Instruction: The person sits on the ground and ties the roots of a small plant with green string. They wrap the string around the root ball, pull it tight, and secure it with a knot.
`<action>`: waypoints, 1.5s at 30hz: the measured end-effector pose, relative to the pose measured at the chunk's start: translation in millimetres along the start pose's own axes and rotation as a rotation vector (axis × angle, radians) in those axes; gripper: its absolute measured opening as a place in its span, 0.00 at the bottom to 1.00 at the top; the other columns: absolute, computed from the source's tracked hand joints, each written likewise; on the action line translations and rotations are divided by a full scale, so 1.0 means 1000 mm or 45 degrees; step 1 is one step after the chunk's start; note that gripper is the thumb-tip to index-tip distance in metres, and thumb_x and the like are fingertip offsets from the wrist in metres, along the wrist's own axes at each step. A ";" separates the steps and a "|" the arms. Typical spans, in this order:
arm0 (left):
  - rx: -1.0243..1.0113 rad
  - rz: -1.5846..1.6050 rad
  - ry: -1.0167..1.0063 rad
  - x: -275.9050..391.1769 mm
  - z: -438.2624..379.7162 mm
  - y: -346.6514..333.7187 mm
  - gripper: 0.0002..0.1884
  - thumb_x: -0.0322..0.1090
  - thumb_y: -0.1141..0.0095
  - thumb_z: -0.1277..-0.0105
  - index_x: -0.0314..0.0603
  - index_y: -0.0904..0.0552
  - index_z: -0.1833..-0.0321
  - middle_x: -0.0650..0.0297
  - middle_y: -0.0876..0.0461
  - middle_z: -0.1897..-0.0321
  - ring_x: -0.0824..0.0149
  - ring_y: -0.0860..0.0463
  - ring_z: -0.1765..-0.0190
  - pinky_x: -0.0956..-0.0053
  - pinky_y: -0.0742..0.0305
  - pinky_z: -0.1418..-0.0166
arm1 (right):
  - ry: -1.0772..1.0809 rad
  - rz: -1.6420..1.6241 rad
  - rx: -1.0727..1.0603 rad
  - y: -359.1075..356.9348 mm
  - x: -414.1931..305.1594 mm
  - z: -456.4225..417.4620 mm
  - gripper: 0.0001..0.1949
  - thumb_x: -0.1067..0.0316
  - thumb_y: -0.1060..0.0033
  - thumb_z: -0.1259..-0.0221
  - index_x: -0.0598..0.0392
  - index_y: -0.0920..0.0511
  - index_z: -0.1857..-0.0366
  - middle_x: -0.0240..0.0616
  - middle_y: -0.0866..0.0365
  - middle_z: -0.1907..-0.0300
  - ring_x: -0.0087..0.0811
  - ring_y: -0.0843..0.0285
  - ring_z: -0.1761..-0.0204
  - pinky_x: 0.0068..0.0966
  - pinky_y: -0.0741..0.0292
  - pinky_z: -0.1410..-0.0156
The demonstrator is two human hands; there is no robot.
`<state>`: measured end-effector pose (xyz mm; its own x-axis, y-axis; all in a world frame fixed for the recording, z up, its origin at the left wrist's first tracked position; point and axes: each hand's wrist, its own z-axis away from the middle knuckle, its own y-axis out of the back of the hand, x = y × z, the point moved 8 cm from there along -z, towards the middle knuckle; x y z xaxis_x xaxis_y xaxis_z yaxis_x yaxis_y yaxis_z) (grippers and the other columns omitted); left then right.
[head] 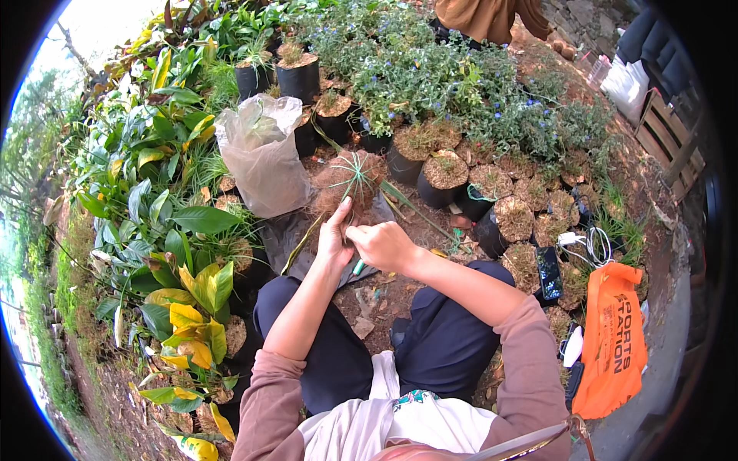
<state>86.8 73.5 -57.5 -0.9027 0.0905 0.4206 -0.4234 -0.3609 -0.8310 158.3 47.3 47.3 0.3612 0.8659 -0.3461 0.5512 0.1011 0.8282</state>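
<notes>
A ball of brown coconut-like fibre (330, 174), bound with green plastic twine (356, 173) that crosses in a star on top, is in front of me. My left hand (334, 235) supports its lower side, thumb pressed upward against the fibre. Close against the left fingers, my right hand (383, 246) is curled with its fingertips pinched at the ball's underside; what they pinch is hidden. Long strap-like leaves (410, 203) stick out around the ball. Below my hands lies a small green and white object (358, 267) on a dark plastic sheet (277, 239).
A cloudy plastic bag (262, 161) stands behind left. Black grow bags (436, 191) topped with dry fibre crowd the right. Leafy plants (173, 230) border the left. A phone (549, 272) and an orange bag (611, 346) lie at right; another person (478, 20) is beyond.
</notes>
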 end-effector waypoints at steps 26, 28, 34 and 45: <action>-0.133 -0.271 -0.155 0.000 0.020 -0.028 0.09 0.30 0.40 0.39 0.39 0.24 0.58 0.68 0.22 0.70 0.74 0.28 0.72 0.78 0.27 0.57 | -0.317 -0.350 0.454 0.093 0.050 -0.009 0.05 0.74 0.40 0.47 0.60 0.21 0.67 0.46 0.19 0.73 0.43 0.21 0.75 0.28 0.27 0.71; -0.166 -0.299 -0.161 0.001 0.023 -0.032 0.10 0.30 0.41 0.39 0.38 0.24 0.57 0.68 0.22 0.70 0.74 0.28 0.73 0.77 0.25 0.55 | -0.310 -0.336 0.483 0.096 0.049 -0.009 0.05 0.74 0.39 0.47 0.60 0.21 0.68 0.45 0.19 0.73 0.40 0.21 0.76 0.27 0.28 0.72; -0.190 -0.327 -0.144 -0.002 0.017 -0.026 0.15 0.30 0.42 0.39 0.36 0.27 0.51 0.63 0.20 0.60 0.71 0.20 0.64 0.68 0.26 0.41 | -0.389 -0.340 0.475 0.098 0.055 -0.007 0.05 0.72 0.37 0.49 0.59 0.21 0.69 0.42 0.22 0.77 0.28 0.29 0.83 0.24 0.33 0.76; -0.149 -0.405 -0.115 -0.007 0.005 -0.012 0.18 0.34 0.40 0.40 0.38 0.28 0.48 0.61 0.21 0.53 0.66 0.21 0.50 0.62 0.30 0.37 | -0.617 -0.402 0.558 0.098 0.083 0.000 0.08 0.69 0.35 0.52 0.57 0.24 0.69 0.36 0.29 0.76 0.28 0.31 0.74 0.24 0.31 0.66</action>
<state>98.4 72.7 -48.6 -0.7158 0.0973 0.6915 -0.6932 -0.2187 -0.6868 242.0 128.8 99.8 0.3722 0.5029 -0.7801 0.8982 0.0168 0.4393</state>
